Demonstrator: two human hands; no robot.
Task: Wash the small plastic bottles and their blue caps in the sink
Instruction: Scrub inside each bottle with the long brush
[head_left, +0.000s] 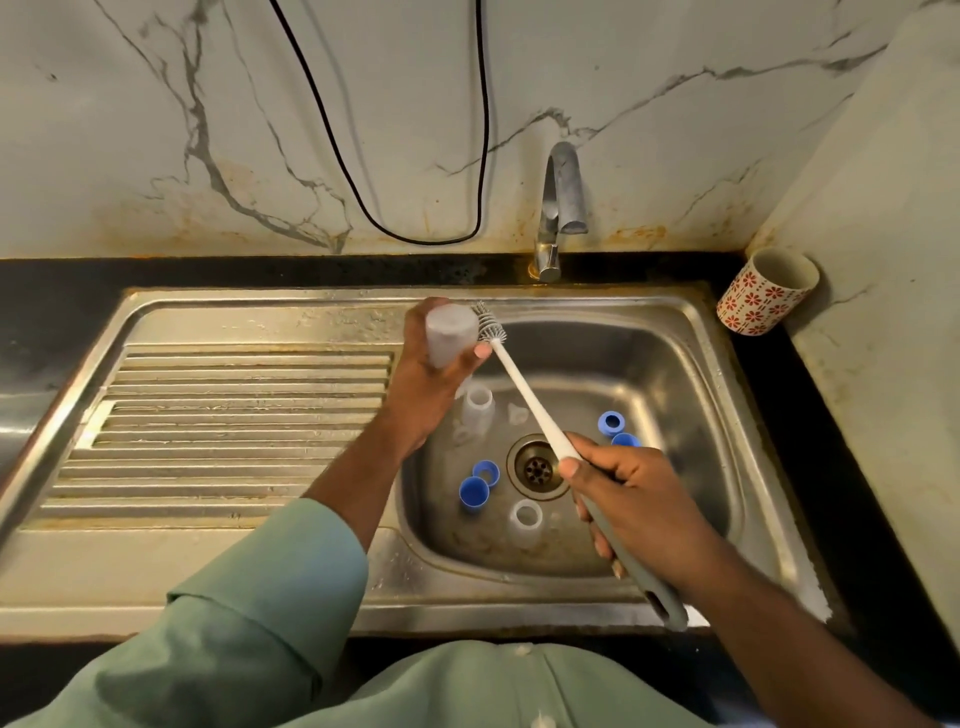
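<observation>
Gripping bottle (451, 335) in left hand (435, 379) above drain (536, 469) | right hand (631, 506) clamped on brush (524, 395), bristles beside bottle | caps (474, 492) around drain

Blue caps (474, 492) and two upright bottles (525, 519) are crowding the basin floor around the drain (536, 469). The ribbed drainboard (228, 431) (left of the basin) is lying open, while the faucet (560, 208) is overhanging the back rim
</observation>
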